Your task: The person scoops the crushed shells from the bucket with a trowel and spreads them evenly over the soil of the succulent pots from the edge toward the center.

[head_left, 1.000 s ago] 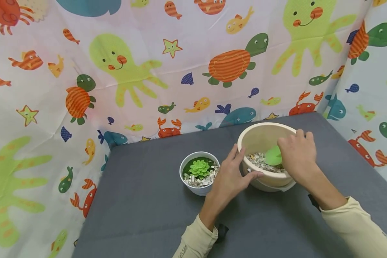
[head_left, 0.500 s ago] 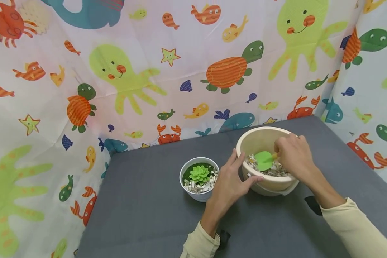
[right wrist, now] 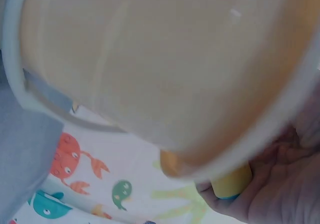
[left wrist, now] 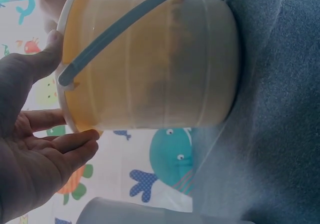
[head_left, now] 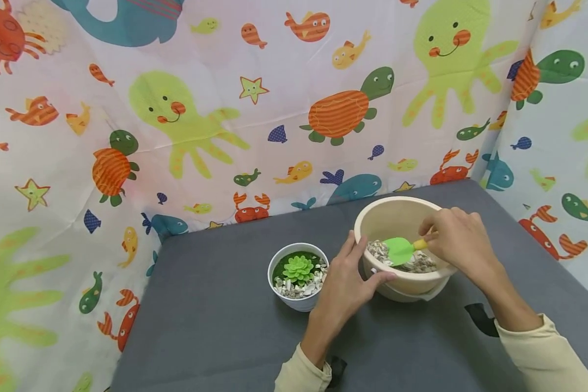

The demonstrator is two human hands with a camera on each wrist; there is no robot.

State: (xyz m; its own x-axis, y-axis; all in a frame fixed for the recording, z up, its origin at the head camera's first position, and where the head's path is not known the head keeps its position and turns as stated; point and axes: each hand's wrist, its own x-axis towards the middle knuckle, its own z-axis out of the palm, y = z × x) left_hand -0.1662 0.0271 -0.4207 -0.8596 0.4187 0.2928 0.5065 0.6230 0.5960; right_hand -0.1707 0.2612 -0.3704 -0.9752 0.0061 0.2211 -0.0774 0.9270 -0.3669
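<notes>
In the head view, a cream bucket [head_left: 397, 215] with a pale swing handle [left wrist: 125, 34] stands on the right, with pebbly, gravel-like bits [head_left: 421, 263] inside. My left hand [head_left: 342, 283] holds its near left rim, thumb on the front edge and fingers at the side. My right hand [head_left: 458, 239] grips the yellow handle of a small toy shovel [head_left: 398, 251] over the bucket's mouth. The shovel's green blade lies flat among the gravel, pointing left. Beside my left hand stands a white pot [head_left: 298, 304] holding a green succulent [head_left: 298, 269] and white stones.
Dark grey cloth [head_left: 215, 305] covers the table. A white curtain [head_left: 215, 49] printed with sea animals rises behind it and along both sides. A dark leaf-shaped piece [head_left: 482, 319] shows by my right wrist, and another dark piece [head_left: 337, 371] by the left.
The shovel's green blade has come further into view, moved left and levelled out over the gravel, and its yellow handle now shows. My left hand keeps its place on the rim.
</notes>
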